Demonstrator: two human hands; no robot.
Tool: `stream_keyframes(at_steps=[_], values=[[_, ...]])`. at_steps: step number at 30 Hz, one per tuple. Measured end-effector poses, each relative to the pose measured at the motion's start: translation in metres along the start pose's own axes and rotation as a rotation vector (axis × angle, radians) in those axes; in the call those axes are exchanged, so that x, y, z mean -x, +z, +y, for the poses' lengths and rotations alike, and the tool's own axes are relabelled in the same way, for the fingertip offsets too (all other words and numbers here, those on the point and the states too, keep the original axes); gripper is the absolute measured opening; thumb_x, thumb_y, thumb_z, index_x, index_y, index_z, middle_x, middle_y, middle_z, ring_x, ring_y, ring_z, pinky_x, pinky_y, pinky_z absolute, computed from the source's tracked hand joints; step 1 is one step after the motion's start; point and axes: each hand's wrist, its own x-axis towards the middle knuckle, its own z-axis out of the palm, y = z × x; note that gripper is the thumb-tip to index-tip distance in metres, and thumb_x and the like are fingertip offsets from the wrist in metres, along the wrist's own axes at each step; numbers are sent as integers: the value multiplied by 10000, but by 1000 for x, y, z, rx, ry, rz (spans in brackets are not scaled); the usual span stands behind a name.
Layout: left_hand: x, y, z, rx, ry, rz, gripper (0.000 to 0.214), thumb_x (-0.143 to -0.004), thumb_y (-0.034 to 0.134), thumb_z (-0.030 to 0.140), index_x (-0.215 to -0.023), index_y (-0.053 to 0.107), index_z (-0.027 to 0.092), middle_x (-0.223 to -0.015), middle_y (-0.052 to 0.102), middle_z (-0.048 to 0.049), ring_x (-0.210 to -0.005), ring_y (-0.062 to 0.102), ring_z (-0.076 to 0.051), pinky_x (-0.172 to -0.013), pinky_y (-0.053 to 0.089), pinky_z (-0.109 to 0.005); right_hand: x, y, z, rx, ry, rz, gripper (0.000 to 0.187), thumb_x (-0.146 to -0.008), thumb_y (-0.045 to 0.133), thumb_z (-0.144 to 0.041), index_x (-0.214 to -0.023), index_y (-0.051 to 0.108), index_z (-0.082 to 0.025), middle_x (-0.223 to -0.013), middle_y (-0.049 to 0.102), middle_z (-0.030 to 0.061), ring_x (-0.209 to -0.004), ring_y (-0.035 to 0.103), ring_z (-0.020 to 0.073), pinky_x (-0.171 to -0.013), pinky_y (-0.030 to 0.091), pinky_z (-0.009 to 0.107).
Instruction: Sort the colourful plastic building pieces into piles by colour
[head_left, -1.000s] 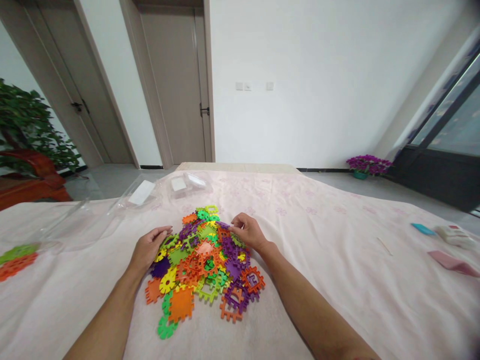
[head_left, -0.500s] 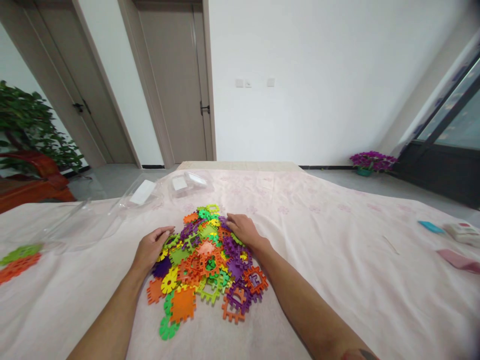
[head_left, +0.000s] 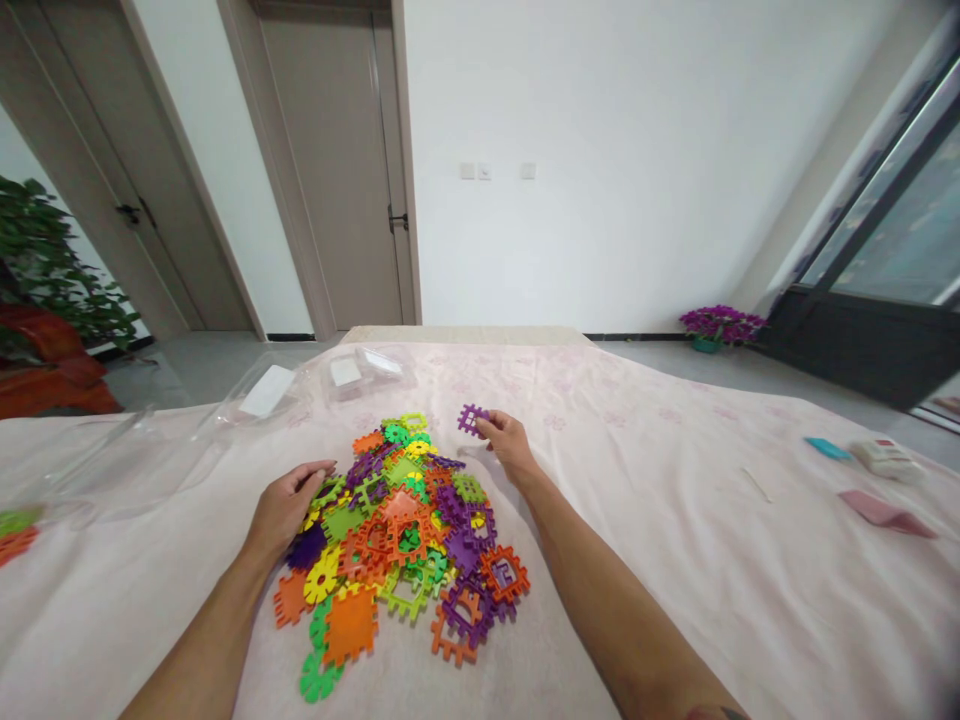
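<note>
A heap of flat plastic interlocking pieces [head_left: 405, 540] in orange, purple, green and yellow lies on a pink cloth-covered table [head_left: 660, 520]. My right hand [head_left: 510, 442] is raised just beyond the heap's far right edge, its fingers pinched on a small purple piece [head_left: 471, 419]. My left hand [head_left: 289, 505] rests on the heap's left side, fingers curled loosely over yellow and green pieces without lifting any.
Clear plastic bags [head_left: 247, 410] lie at the far left of the table. Green and orange pieces [head_left: 15, 532] sit at the left edge. At the right lie a teal item [head_left: 827, 448], a white box [head_left: 885, 458] and a pink item [head_left: 885, 512].
My right hand has picked a purple piece out of the heap and lifted it up and away from the pile. My left hand has stayed on the heap's left side.
</note>
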Motion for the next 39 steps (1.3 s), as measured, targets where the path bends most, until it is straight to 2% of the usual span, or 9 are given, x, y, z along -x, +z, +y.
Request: stream_keyframes(at_steps=[3,7,14,18,22,25,30,35,39], values=[[-1,0,-2,-35,6,-5,503,-810,602,560,-1140,738,205,-1136,763,-96,-1104,695,-280,-1036,489,-402,-13,-41,5,52,35,177,312,-775,608,-445,-846,692,-154,-668,641,18,-617,573,158,-521,425,241],[-2,-1,-1,-103,15,6,490,-826,578,567,-1132,743,221,-1126,767,-81,-1098,695,-281,-1038,485,-408,-24,-92,18,332,29,297,269,-803,577,-380,-834,724,-157,-684,677,47,-669,611,193,-613,472,282],[-1,-1,3,-141,23,21,473,-812,581,566,-1098,760,233,-1130,770,-68,-1093,698,-285,-1030,493,-406,-21,-143,35,669,76,470,461,-829,576,-300,-1241,687,-127,-844,738,87,-851,679,244,-818,494,349],[-2,-1,3,-164,17,19,478,-810,576,568,-1103,760,237,-1118,774,-69,-1085,702,-289,-1023,497,-407,-21,-142,41,553,85,468,435,-826,597,-328,-1201,708,-138,-840,741,79,-785,684,218,-768,516,330],[-4,0,4,-175,20,42,475,-794,572,573,-1075,768,245,-1083,783,-61,-1051,714,-285,-997,514,-393,-33,-125,35,256,94,382,464,-811,615,-334,-1204,691,-99,-816,725,76,-652,662,172,-577,498,260],[-4,0,4,-165,20,44,476,-778,576,577,-1058,773,246,-1068,786,-56,-1032,721,-281,-978,528,-380,-44,-113,28,205,145,308,411,-801,609,-285,-1146,703,-82,-714,693,54,-560,622,150,-493,450,233],[-5,-1,0,-146,7,31,485,-771,592,586,-1075,766,252,-1062,787,-57,-1042,722,-290,-986,536,-402,-44,-106,25,322,125,385,231,-745,645,-218,-942,743,-150,-702,701,40,-674,655,172,-627,496,257],[-6,-3,-3,-49,-4,24,502,-751,624,610,-1086,753,259,-1091,782,-46,-1089,710,-289,-1035,518,-399,-26,-101,32,474,-43,502,217,-818,626,-275,-999,744,-249,-873,754,44,-858,689,195,-745,505,272],[-7,-3,-6,15,-15,-7,523,-771,638,620,-1141,724,260,-1117,774,-45,-1111,704,-271,-1052,508,-379,-24,-107,38,618,-12,514,249,-844,599,-250,-1047,742,-240,-912,749,69,-937,687,223,-813,503,302]])
